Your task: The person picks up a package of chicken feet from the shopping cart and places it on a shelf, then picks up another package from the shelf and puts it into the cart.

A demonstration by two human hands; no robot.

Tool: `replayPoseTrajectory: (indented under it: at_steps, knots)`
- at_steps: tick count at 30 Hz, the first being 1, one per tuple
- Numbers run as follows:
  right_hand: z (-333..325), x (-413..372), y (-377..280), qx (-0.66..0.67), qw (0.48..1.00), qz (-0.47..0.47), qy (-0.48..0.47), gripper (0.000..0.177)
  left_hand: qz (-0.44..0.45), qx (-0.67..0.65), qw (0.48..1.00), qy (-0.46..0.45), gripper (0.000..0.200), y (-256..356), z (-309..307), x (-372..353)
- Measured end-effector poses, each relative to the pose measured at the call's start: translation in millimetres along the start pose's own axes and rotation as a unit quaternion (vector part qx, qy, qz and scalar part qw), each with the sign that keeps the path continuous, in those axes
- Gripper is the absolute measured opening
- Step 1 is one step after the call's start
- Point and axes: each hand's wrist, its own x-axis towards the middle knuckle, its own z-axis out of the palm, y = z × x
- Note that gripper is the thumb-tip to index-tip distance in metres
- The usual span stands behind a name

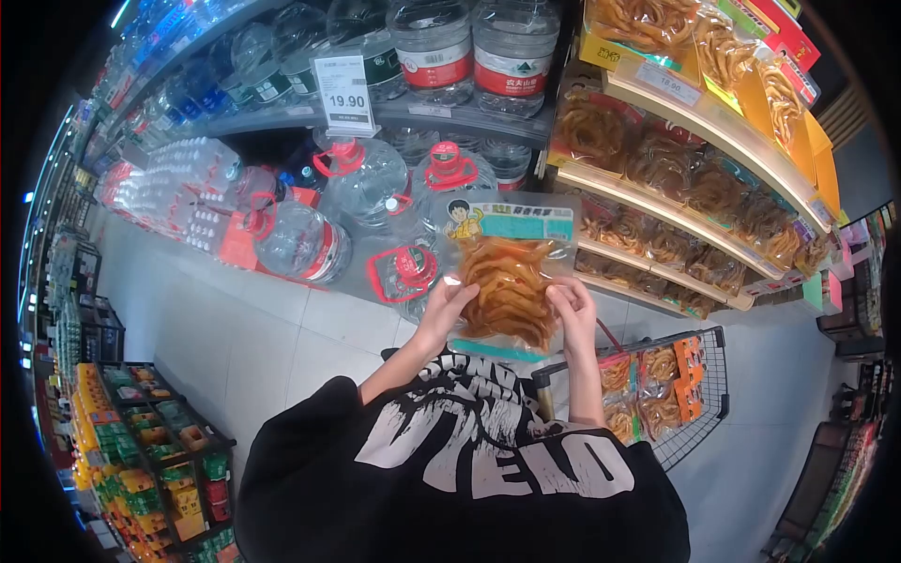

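Observation:
A clear, flat snack pack point(507, 286) full of glossy brown curled pieces is held up before my chest. Its top label is teal and white with a cartoon figure, and a teal strip runs along the bottom. My left hand point(445, 311) grips its left edge, thumb on the front. On the right edge, my right hand point(573, 308) pinches it the same way. Fingers behind the pack are hidden. Similar packs point(660, 364) lie in a wire shopping cart point(715, 375) beside my right forearm.
Ahead, large water bottles point(305, 246) with red handles stand on the floor below a shelf of more bottles point(430, 56). A price card point(345, 94) reads 19.90. Shelves of brown snack packs point(671, 164) rise at right. A display rack point(155, 450) stands at left on the tiled floor point(272, 328).

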Motion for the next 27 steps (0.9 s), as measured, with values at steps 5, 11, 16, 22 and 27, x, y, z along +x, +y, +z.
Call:
replayPoseTrajectory:
  at_steps: [5, 11, 16, 22, 27]
  knots:
    - [17.5, 3.0, -24.4, 0.070, 0.987, -0.076, -0.120, 0.036, -0.052, -0.149, 0.987, 0.039, 0.041, 19.1, 1.1, 3.8]
    - [27.3, 18.7, -17.4, 0.185, 0.950, -0.059, -0.243, 0.022, -0.185, -0.377, 0.908, -0.011, 0.038, 3.1, -13.2, 15.8]
    - [35.9, 17.5, -16.5, 0.278, 0.955, -0.015, -0.096, 0.027, -0.161, -0.536, 0.775, -0.292, 0.033, -22.8, -29.3, 25.6]
    - [25.5, 17.2, -1.1, 0.345, 0.935, -0.029, -0.081, 0.022, -0.134, -0.419, 0.892, -0.106, 0.028, -21.1, -27.8, 31.7]
    - [21.0, 14.9, -13.1, 0.281, 0.949, 0.002, -0.142, 0.047, -0.020, -0.020, 0.993, 0.117, 0.017, 8.6, -6.9, 47.7]
